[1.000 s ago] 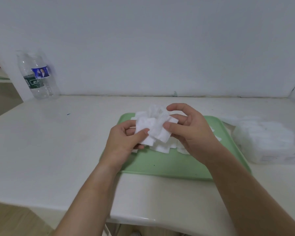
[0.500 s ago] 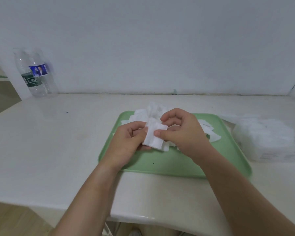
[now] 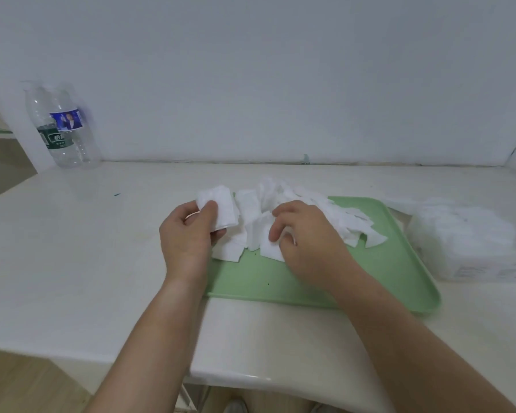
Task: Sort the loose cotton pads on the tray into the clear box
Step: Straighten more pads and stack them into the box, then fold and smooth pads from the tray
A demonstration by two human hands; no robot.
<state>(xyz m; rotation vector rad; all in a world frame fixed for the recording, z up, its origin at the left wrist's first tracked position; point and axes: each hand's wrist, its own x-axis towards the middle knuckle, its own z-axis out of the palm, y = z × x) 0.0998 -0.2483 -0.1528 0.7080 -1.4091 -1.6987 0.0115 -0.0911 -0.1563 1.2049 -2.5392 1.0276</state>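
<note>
Head view: cotton pads heaped on the tray, both hands engaged

The loose cotton pads (image 3: 298, 204) are seen in a ragged white heap across the far left half of the green tray (image 3: 393, 281), some overlapping, some spilling toward the tray's right side. None are seen in transit to the box. A small stack of pads (image 3: 222, 208) is held clear of the heap, just beyond the tray's far left corner; it is gripped by the left hand (image 3: 188, 236), thumb laid on its face and fingers curled behind it. The right hand (image 3: 305, 242) is lowered onto the near edge of the heap, fingers bent, and a single pad (image 3: 268, 248) is pinched between thumb and forefinger. The two hands are kept near each other but apart, with pads between them.

The clear box (image 3: 465, 242) is set on the table just beside the tray's right edge. It is blurred; white contents are made out through its wall, but its lid cannot be judged. The tray is placed close to the near edge of the pale table (image 3: 86, 248), slightly skewed.

At the far left corner of the table, against the white wall (image 3: 280, 70), a clear plastic bottle (image 3: 63, 129) with blue and green labels is stood upright; it is doubled by blur, so the count cannot be told. Both bare forearms are seen entering from below
</note>
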